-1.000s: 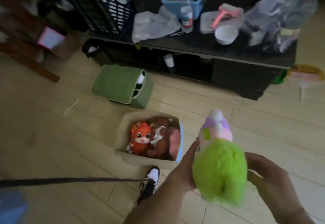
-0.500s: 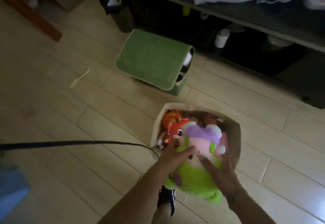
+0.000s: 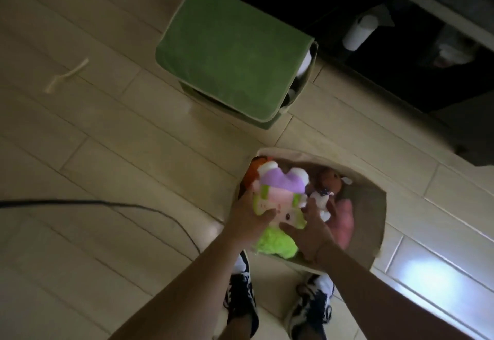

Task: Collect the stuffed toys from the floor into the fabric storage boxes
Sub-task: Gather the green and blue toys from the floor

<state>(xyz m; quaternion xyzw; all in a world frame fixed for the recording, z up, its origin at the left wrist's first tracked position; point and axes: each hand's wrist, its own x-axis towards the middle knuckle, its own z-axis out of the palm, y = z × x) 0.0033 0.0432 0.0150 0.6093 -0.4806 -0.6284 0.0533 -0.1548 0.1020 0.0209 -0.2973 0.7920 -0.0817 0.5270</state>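
The green and purple plush toy [image 3: 278,206] sits in the mouth of the beige fabric storage box [image 3: 374,192], held between both hands. The left hand [image 3: 247,219] grips its left flank with the thumb curled over the pink face panel; the right hand [image 3: 307,232] presses against the right flank, fingers spread and curved round the fabric. Beyond the right hand's fingertips, inside the same box, lie a brown plush [image 3: 330,180], a pink plush [image 3: 343,222] and, past the left hand, an orange plush [image 3: 254,170] partly hidden. The toy appears light, soft and compressible; judged from its fluffy green body, it will deform under pressure rather than slip. Recommended hold: the two flanks of the body, palms opposed, as at present. The box walls are limp fabric and may fold inward if pushed. A green lidded storage box [image 3: 235,53] stands on the floor well beyond both hands. A dark cable [image 3: 107,203] runs across the floor out to the side of the left hand
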